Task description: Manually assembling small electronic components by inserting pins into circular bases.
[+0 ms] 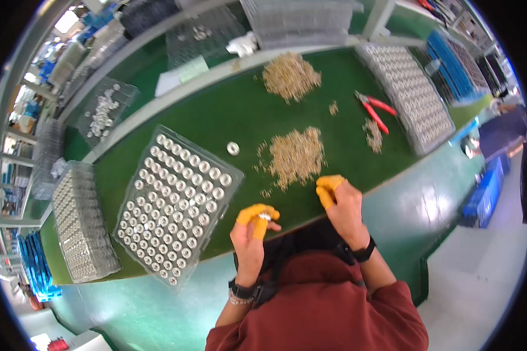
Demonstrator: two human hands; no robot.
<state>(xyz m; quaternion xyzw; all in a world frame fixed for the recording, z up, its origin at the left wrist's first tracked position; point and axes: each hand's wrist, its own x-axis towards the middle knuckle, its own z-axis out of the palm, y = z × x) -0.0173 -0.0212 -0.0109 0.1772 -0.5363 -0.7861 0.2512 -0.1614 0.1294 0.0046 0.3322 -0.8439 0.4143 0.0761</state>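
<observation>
My left hand (250, 237), with yellow finger covers, pinches a small silver round part (264, 216) near the table's front edge. My right hand (345, 209), also in yellow finger covers, has its thumb and fingertips close together; anything between them is too small to make out. It is nearest to a loose pile of tiny brass-coloured pins (298, 159). Left of my left hand lies a clear plastic tray (231, 175) with rows of silver round parts. A single silver ring (233, 148) rests on the green table between tray and pile.
Another pin pile (291, 76) lies farther back. Red-handled pliers (376, 111) lie at the right beside a small pin heap (373, 137). Stacked filled trays stand at the right (407, 96) and far left (82, 222). A metal rail (216, 73) runs behind.
</observation>
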